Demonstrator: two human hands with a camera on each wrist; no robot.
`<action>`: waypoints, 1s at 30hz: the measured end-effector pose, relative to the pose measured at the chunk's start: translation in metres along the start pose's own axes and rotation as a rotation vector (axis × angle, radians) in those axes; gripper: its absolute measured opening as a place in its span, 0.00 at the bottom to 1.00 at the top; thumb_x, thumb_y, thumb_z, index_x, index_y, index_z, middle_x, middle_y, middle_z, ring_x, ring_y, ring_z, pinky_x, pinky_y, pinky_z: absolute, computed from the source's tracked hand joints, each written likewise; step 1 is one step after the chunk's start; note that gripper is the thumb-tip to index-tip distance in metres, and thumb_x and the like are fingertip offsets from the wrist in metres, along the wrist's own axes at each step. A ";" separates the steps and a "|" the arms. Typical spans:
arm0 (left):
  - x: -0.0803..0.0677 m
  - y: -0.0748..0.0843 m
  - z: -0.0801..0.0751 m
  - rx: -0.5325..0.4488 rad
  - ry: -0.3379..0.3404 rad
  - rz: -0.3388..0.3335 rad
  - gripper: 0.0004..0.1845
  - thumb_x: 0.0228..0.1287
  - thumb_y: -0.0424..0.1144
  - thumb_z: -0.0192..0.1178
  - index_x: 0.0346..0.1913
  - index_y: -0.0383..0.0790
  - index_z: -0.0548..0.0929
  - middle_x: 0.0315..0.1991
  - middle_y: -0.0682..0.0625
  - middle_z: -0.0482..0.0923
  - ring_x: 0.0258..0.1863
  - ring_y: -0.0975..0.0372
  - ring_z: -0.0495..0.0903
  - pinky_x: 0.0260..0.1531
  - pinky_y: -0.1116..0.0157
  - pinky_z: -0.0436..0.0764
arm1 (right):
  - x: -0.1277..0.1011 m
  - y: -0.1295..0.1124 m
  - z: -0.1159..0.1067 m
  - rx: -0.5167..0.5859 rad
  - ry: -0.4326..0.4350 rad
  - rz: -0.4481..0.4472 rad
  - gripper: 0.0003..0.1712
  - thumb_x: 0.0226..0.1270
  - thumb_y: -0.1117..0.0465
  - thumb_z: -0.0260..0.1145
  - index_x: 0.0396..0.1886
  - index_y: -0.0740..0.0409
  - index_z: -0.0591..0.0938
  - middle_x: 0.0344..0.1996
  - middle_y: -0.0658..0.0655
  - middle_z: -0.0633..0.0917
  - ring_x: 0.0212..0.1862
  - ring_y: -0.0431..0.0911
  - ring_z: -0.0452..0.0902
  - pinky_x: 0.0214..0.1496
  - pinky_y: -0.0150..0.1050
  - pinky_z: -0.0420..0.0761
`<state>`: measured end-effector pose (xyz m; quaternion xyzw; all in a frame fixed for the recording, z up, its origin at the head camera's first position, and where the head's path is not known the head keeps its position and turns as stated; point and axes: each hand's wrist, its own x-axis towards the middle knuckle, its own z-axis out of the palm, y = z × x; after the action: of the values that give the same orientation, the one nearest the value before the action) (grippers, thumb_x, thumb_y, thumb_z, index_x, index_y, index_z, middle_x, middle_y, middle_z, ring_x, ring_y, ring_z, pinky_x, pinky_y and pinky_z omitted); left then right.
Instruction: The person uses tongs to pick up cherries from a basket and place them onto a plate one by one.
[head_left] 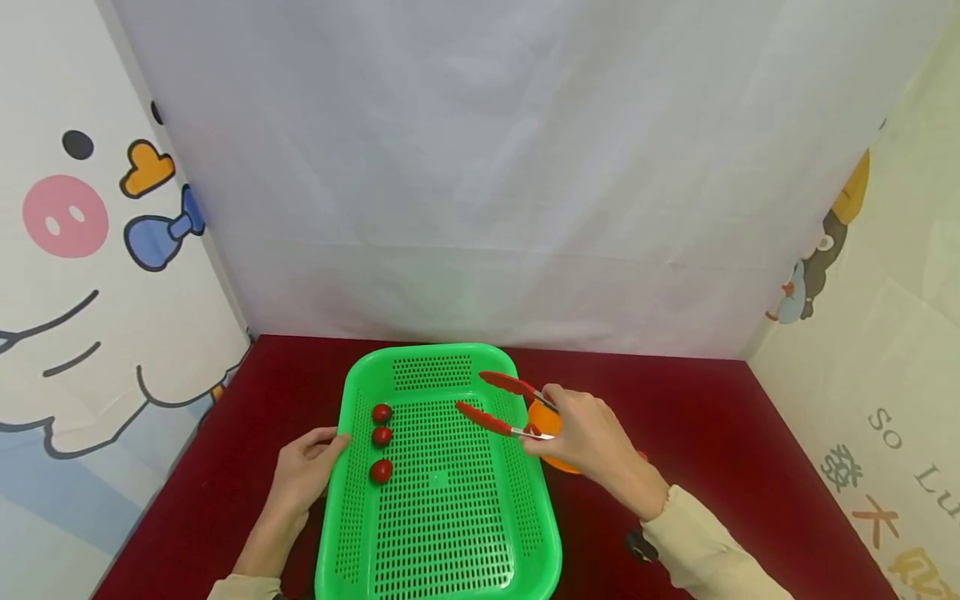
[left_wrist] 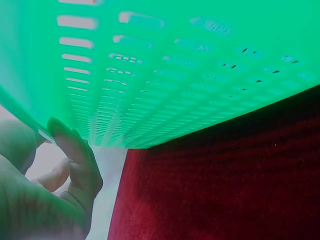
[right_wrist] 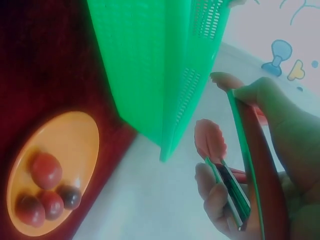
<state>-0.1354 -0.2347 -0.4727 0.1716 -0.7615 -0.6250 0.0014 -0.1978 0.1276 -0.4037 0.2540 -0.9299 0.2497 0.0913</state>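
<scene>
A green perforated plastic basket (head_left: 438, 550) lies in front of me. Three small red fruits, like cherry tomatoes (head_left: 381, 471), form a row along its left side. My left hand (head_left: 305, 471) pinches the basket's left rim; in the left wrist view, fingers (left_wrist: 75, 150) curl over that edge beside the slotted wall. My right hand (head_left: 588, 433) grips a pair of metal tongs with red tips (head_left: 483, 417) over the basket's right side. The tips are spread, with nothing between them. Partly hidden below that hand is an orange plate (head_left: 562, 465); the right wrist view shows several red fruits (right_wrist: 46, 170) on it.
Dark red cloth (head_left: 712, 458) covers the table. A small black object (head_left: 641, 546) lies near the right sleeve, too unclear to identify. A pale curtain (head_left: 480, 183) hangs behind the table, with printed cartoon sheets (head_left: 75, 333) at both sides.
</scene>
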 end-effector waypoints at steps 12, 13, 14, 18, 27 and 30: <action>0.000 0.000 0.001 0.011 0.000 0.008 0.24 0.78 0.43 0.58 0.66 0.29 0.76 0.39 0.47 0.86 0.30 0.64 0.83 0.29 0.65 0.83 | 0.005 -0.008 0.015 -0.069 -0.011 -0.121 0.23 0.49 0.55 0.78 0.28 0.54 0.70 0.18 0.44 0.56 0.20 0.35 0.46 0.22 0.31 0.49; 0.000 0.000 0.001 0.013 0.002 0.005 0.23 0.78 0.43 0.58 0.66 0.29 0.76 0.39 0.47 0.86 0.30 0.64 0.83 0.29 0.65 0.83 | 0.005 -0.009 0.016 -0.071 -0.024 -0.124 0.23 0.50 0.55 0.78 0.29 0.55 0.70 0.18 0.44 0.56 0.20 0.36 0.46 0.22 0.31 0.48; 0.000 0.000 0.001 0.013 0.006 0.003 0.23 0.78 0.43 0.58 0.65 0.29 0.76 0.39 0.47 0.85 0.30 0.64 0.83 0.30 0.65 0.83 | 0.006 -0.009 0.017 -0.075 -0.035 -0.126 0.23 0.50 0.54 0.79 0.29 0.55 0.71 0.17 0.44 0.57 0.19 0.35 0.46 0.21 0.31 0.49; 0.000 0.001 0.000 0.017 0.009 0.001 0.22 0.78 0.42 0.58 0.65 0.30 0.77 0.40 0.46 0.85 0.31 0.64 0.83 0.30 0.65 0.83 | 0.008 -0.013 0.022 -0.105 -0.054 -0.168 0.24 0.51 0.51 0.80 0.30 0.54 0.71 0.16 0.43 0.59 0.18 0.35 0.49 0.21 0.31 0.51; 0.000 0.000 0.001 0.037 0.011 0.007 0.23 0.78 0.43 0.58 0.65 0.29 0.77 0.41 0.45 0.86 0.32 0.63 0.83 0.32 0.65 0.83 | 0.012 -0.022 0.035 -0.072 -0.114 -0.230 0.29 0.49 0.50 0.83 0.30 0.53 0.70 0.19 0.44 0.56 0.19 0.35 0.50 0.21 0.29 0.50; 0.001 0.000 0.001 0.038 0.013 0.008 0.22 0.78 0.43 0.58 0.65 0.30 0.77 0.40 0.46 0.86 0.32 0.63 0.83 0.32 0.65 0.83 | 0.014 -0.026 0.040 -0.076 -0.143 -0.238 0.27 0.50 0.49 0.83 0.31 0.53 0.72 0.18 0.44 0.60 0.18 0.36 0.52 0.20 0.29 0.53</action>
<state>-0.1363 -0.2343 -0.4732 0.1728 -0.7740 -0.6091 0.0055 -0.1982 0.0823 -0.4229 0.3758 -0.9063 0.1829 0.0633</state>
